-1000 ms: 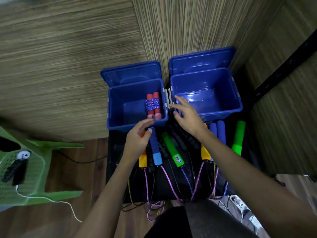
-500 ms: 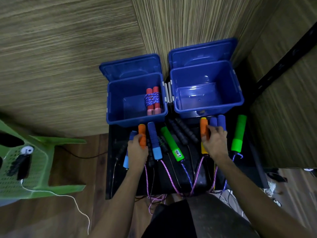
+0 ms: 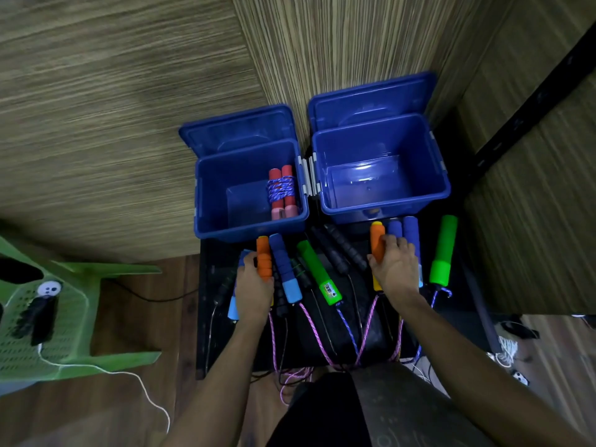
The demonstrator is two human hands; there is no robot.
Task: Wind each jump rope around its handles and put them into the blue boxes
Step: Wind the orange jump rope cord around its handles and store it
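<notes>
Two open blue boxes stand side by side at the back of a black table (image 3: pixel 222 346). The left box (image 3: pixel 206 201) holds a red-handled rope (image 3: pixel 281 192) wound with blue cord. The right box (image 3: pixel 435 175) has nothing in it. Several rope handles lie in a row in front of them. My left hand (image 3: pixel 253 287) is closed around an orange handle (image 3: pixel 263 258) on the left. My right hand (image 3: pixel 395 269) is closed around a matching orange handle (image 3: pixel 376 241) on the right. Pink cords (image 3: pixel 311 327) trail from the handles toward me.
Between my hands lie a blue foam handle (image 3: pixel 283 266), a green counter handle (image 3: pixel 317 271) and black handles (image 3: pixel 338 250). Blue handles (image 3: pixel 409 230) and a green foam handle (image 3: pixel 443 250) lie right of my right hand. A green plastic chair (image 3: pixel 71 304) stands left. Wooden walls rise behind.
Both hands came back from the boxes down to the row of handles. Each has closed on an orange handle.
</notes>
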